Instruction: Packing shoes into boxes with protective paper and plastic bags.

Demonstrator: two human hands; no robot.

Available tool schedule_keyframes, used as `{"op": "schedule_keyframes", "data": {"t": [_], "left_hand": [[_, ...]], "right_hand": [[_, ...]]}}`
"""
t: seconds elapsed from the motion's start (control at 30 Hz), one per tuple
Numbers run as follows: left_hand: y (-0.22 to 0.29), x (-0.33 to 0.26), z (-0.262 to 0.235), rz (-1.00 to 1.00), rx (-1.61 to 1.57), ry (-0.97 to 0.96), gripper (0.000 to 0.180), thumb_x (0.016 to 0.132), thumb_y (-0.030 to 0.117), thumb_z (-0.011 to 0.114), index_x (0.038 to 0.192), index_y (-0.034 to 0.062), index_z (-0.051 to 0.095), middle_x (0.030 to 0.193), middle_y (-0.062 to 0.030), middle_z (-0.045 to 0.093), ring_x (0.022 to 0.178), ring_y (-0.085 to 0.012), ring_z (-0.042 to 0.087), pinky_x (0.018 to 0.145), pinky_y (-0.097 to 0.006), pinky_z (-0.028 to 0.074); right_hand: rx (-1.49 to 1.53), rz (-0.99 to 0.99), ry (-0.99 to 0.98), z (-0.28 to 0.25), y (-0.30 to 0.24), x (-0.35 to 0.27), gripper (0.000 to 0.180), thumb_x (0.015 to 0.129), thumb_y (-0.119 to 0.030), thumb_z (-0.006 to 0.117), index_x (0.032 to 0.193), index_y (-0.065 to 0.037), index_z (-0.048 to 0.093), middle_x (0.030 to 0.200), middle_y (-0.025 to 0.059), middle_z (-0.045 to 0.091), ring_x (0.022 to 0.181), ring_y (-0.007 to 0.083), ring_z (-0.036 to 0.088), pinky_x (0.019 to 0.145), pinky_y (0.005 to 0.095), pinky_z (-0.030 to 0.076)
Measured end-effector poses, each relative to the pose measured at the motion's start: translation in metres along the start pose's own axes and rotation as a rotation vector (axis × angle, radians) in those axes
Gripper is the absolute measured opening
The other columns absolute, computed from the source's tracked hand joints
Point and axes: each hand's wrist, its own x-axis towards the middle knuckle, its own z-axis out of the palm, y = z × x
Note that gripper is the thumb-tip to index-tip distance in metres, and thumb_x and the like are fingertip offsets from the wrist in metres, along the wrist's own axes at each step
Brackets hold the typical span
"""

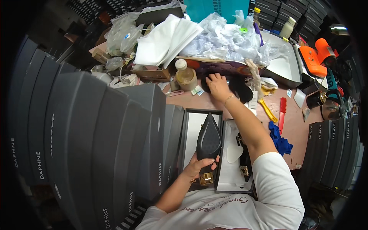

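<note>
Grey boxes are standing stacked on edge along the person's left, filling most of that side; a second row is standing on the right. The table, pinkish-brown, is running between them, cluttered at the far end with crumpled plastic wrap and folded white sheets. An open box is lying in front of the person, lined with white paper, with a dark shoe part showing along its right wall; its lid is lying just beside it on the left. Left hand is gripping a black pointed shoe near the heel, sole up, toe pointing away, gold heel toward the body; the shoe is hanging over the lid and the box's left edge. Right hand is reaching far forward, fingers spread, pressing on a black piece at the table's far side; can't tell if it's actually gripping. Hands are well apart. A capped jar is standing just left of that hand. A yellow tool, red comb and blue cloth are lying to the right of the forearm.
</note>
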Motion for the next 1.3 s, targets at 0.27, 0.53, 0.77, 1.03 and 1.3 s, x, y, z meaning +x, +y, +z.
{"op": "schedule_keyframes", "data": {"t": [0.27,0.53,0.77,1.03,1.3], "left_hand": [[-0.024,-0.047,-0.016,0.114,-0.100,0.052,0.050,0.078,0.007,0.062,0.126,0.0025,0.047,0.096,-0.0104,0.057,0.078,-0.0149,0.054,0.061,-0.026,0.048],[-0.094,-0.114,0.023,0.023,0.060,0.098,0.038,0.077,0.005,0.064,0.112,0.0026,0.049,0.087,-0.0109,0.057,0.067,-0.0173,0.057,0.059,-0.028,0.050],[-0.120,-0.140,0.021,0.039,0.022,0.029,0.065,0.080,0.051,0.065,0.123,0.0045,0.049,0.097,-0.0112,0.060,0.073,-0.0164,0.060,0.060,-0.028,0.049],[-0.110,-0.133,0.043,-0.057,-0.349,0.227,0.094,0.079,0.083,0.029,0.119,0.0023,0.052,0.099,-0.0121,0.062,0.076,-0.0199,0.063,0.065,-0.031,0.052],[-0.127,-0.143,0.020,-0.125,-0.414,0.146,0.080,0.088,0.073,0.032,0.122,0.0036,0.052,0.097,-0.0108,0.063,0.088,-0.0231,0.064,0.078,-0.037,0.054]], "right_hand": [[0.928,-0.161,0.011,-0.179,-0.105,-0.123,0.030,0.084,-0.015,0.065,0.113,-0.006,0.062,0.091,0.0137,0.061,0.088,0.0314,0.059,0.078,0.0382,0.047],[0.755,-0.010,0.044,-0.210,-0.186,-0.260,0.009,0.075,-0.007,0.066,0.079,-0.010,0.059,0.074,0.0084,0.056,0.072,0.0290,0.060,0.061,0.0371,0.049],[0.725,0.058,0.104,-0.213,-0.198,-0.278,0.008,0.077,-0.011,0.064,0.082,-0.010,0.058,0.075,0.0083,0.055,0.071,0.0283,0.059,0.061,0.0377,0.049],[0.780,-0.005,0.104,-0.225,-0.217,-0.313,0.018,0.074,-0.009,0.064,0.091,-0.007,0.061,0.088,0.0064,0.056,0.080,0.0265,0.058,0.064,0.0386,0.048],[1.117,-0.258,-0.446,-0.229,-0.213,-0.359,0.024,0.075,-0.008,0.063,0.099,-0.006,0.066,0.094,0.0055,0.057,0.087,0.0240,0.057,0.072,0.0345,0.047]]}}
